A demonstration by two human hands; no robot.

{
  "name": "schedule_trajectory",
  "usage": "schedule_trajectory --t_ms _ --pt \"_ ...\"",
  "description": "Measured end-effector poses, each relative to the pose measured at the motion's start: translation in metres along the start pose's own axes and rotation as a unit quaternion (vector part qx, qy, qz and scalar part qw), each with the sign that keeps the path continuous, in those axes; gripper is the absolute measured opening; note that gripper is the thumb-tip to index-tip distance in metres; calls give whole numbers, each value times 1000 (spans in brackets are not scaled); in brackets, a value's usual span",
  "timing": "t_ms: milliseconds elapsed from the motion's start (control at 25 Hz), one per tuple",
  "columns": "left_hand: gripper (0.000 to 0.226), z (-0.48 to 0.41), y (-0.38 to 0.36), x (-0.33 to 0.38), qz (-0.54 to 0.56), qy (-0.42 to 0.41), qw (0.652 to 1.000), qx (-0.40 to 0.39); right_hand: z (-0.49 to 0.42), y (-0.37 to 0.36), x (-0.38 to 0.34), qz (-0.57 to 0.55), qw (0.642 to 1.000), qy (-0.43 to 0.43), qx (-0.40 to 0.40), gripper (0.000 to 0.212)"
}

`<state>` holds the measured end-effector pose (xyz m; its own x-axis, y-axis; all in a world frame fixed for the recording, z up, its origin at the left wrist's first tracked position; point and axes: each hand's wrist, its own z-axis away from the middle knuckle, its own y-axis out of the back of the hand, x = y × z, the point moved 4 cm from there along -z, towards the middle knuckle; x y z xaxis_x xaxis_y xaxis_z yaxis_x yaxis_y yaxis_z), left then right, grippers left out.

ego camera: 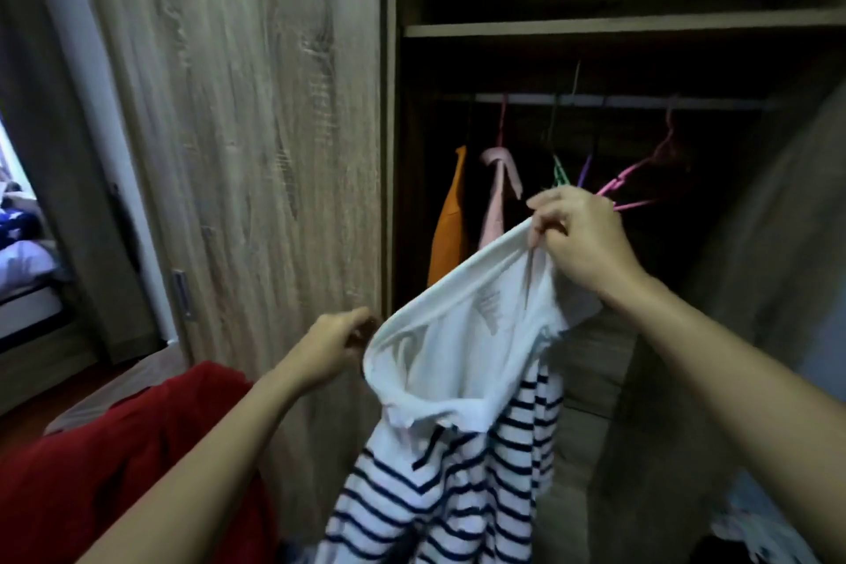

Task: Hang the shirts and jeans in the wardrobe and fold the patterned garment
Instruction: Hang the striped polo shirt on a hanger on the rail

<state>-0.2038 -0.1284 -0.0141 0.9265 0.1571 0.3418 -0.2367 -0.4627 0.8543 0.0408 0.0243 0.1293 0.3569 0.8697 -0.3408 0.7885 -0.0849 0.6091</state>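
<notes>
White knit shirt with navy horizontal stripes (462, 463), held up in front of the open wood-grain wardrobe (256, 128), its plain white band stretched into a slanting opening between the two hands and the striped body hanging slack beneath it. Right hand (583, 238) — raised higher, forearm reaching up from the lower right, wrist bent, fingers curled down and pinching the upper end of the white band. Left hand (336, 346) — lower, forearm reaching in from the lower left, fingers and thumb curled at the lower end of the band, gripping it; the fingertips are partly hidden by the cloth. Just behind the right hand, a pink plastic hanger (641, 176) juts out to the right; whether the hand touches it cannot be told. Beside it hang a purple hanger (584, 172) and a green hanger (559, 173), all hooked on the pale metal rail (641, 101) under the wooden shelf (595, 29). Farther left on the rail hang a pale pink garment (498, 197) and an orange garment (451, 224), side by side. A red cloth (114, 453) lies bunched at lower left, below the left forearm. At the far left edge, bedding in blue and white (23, 252) shows through a doorway.
</notes>
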Motion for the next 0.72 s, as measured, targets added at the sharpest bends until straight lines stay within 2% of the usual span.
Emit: schedule_trajectory --t_ms 40,80,120,160,200,280,400,480,560,640,720 --pt "12 -4 12 -6 6 35 998 49 4 5 10 49 999 -7 -22 31" --pt "14 -9 30 -8 17 68 990 120 7 12 18 85 996 -16 -35 30" --pt "17 -14 46 -5 36 82 979 183 8 18 22 106 993 -18 -40 31" --pt "19 -19 56 7 59 71 974 206 8 22 22 120 992 -9 -42 31" --pt "21 -25 55 25 78 45 978 186 9 25 18 126 991 9 -41 32" --pt "22 -35 19 67 124 -32 990 64 10 30 2 110 992 50 -29 32" --pt "25 -36 -67 118 180 -97 972 -113 8 49 -17 67 995 73 -1 34" --pt "29 -38 -99 134 245 -79 958 -128 9 65 -19 59 995 82 2 36" --pt "28 -51 -103 153 295 -100 946 -91 14 83 -15 76 994 75 -6 37" --pt "31 -64 -104 167 282 -135 945 -96 19 96 -8 85 994 63 -3 35" --pt "34 -69 -110 166 210 -161 959 -100 21 107 7 113 992 46 3 34"
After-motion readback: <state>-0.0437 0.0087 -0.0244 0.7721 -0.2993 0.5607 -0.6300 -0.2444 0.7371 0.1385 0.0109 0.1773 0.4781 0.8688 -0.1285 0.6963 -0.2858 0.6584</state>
